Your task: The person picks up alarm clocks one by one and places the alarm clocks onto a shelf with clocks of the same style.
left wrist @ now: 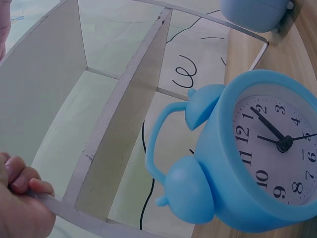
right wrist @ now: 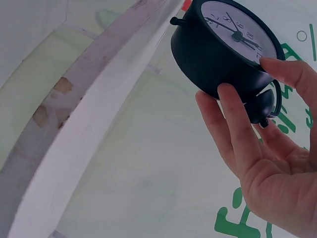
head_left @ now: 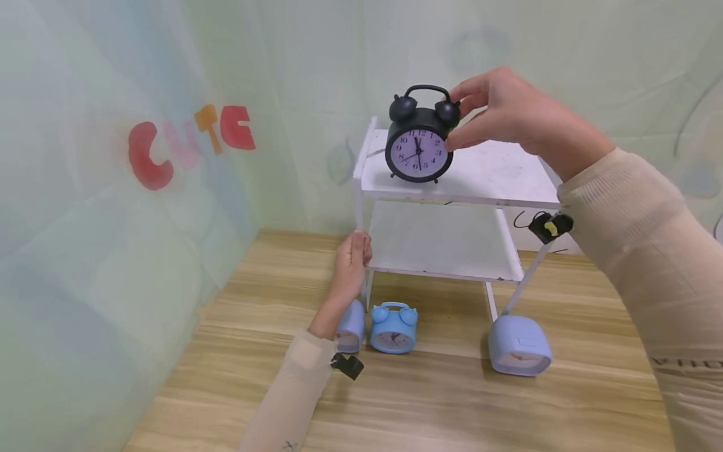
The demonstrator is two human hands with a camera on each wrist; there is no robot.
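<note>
A black twin-bell alarm clock (head_left: pixel 419 152) is pinched between the thumb and fingers of my right hand (head_left: pixel 508 116). In the head view it appears over the left part of the white shelf's top board (head_left: pixel 497 172); whether its feet touch the board I cannot tell. From the right wrist view, the thumb (right wrist: pixel 292 74) lies at the rim of its face. My left hand (head_left: pixel 351 263) grips the shelf's left upright near the middle board (head_left: pixel 440 242). Below it, a light-blue twin-bell alarm clock (head_left: pixel 393 329) stands upright; it looms large in the left wrist view.
A lavender rounded clock (head_left: pixel 519 345) stands by the shelf's right front leg. Another lavender clock (head_left: pixel 351 326) is partly hidden behind my left wrist. The shelf stands on a wood-grain surface (head_left: pixel 452 408). A pale curtain with coloured letters (head_left: pixel 149 157) hangs behind and to the left.
</note>
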